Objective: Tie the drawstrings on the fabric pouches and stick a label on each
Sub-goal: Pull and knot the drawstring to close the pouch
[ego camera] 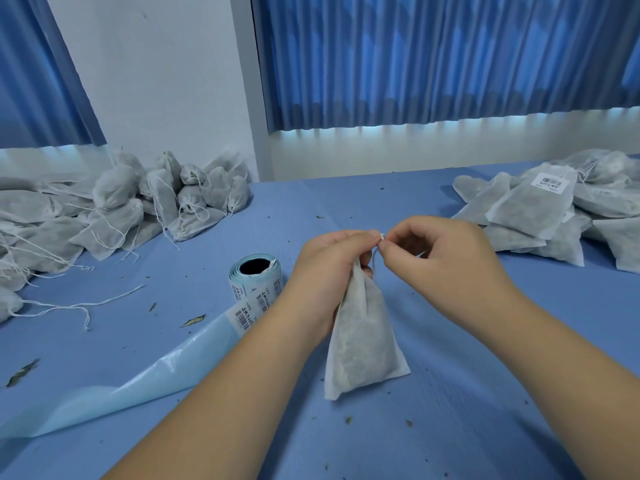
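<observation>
One pouch (360, 348): left hand (325, 271) grips its neck, steadying; right hand (446, 258) pinches drawstring (381, 237) at 12 o'clock, likely knotting.

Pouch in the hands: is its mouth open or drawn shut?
Drawn shut: the pouch narrows to a gathered neck in the left hand; right hand pinches its string.

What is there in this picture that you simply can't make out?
All in the head view:
- drawstring: mostly covered by fingertips of the left hand and right hand; knotted or not is unclear.
- pouch: its far side is hidden, so a label there is possible.
- label roll: print too small to read.
- left pile and right pile of pouches: cut off by frame edges.
</observation>
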A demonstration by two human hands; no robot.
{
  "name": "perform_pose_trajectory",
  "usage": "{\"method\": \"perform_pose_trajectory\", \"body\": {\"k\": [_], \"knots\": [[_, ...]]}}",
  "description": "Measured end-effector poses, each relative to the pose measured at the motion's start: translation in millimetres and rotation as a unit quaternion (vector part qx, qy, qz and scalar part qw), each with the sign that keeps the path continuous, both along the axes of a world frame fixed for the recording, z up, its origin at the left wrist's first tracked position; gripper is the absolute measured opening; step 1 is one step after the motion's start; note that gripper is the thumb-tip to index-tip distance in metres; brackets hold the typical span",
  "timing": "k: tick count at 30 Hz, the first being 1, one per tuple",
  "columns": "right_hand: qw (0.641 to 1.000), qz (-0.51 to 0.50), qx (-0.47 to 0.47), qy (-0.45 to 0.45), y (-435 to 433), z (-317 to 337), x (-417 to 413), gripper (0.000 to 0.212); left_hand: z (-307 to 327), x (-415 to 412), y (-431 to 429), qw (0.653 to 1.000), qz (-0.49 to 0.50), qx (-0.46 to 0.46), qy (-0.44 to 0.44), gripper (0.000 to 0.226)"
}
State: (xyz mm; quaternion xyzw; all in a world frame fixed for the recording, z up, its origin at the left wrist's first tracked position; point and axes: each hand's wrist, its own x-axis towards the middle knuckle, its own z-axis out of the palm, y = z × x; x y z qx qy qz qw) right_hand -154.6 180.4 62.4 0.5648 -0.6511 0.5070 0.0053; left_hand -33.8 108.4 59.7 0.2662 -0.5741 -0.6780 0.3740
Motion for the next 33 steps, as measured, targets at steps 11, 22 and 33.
{"method": "perform_pose_trajectory", "body": {"k": [11, 22, 33], "knots": [[0.998, 0.001, 0.048, -0.042, -1, 1, -5, 0.018, -6, 0, -3, 0.998, 0.018, -0.055, -0.025, 0.018], [0.997, -0.060, 0.044, -0.003, -2, -1, 0, 0.016, -9, -4, -1, 0.991, 0.058, -0.108, -0.060, 0.018], [0.971, 0.016, 0.056, -0.231, 5, 14, -11, 0.021, -6, 0, -6, 0.986, 0.092, -0.118, -0.077, 0.016]]}}
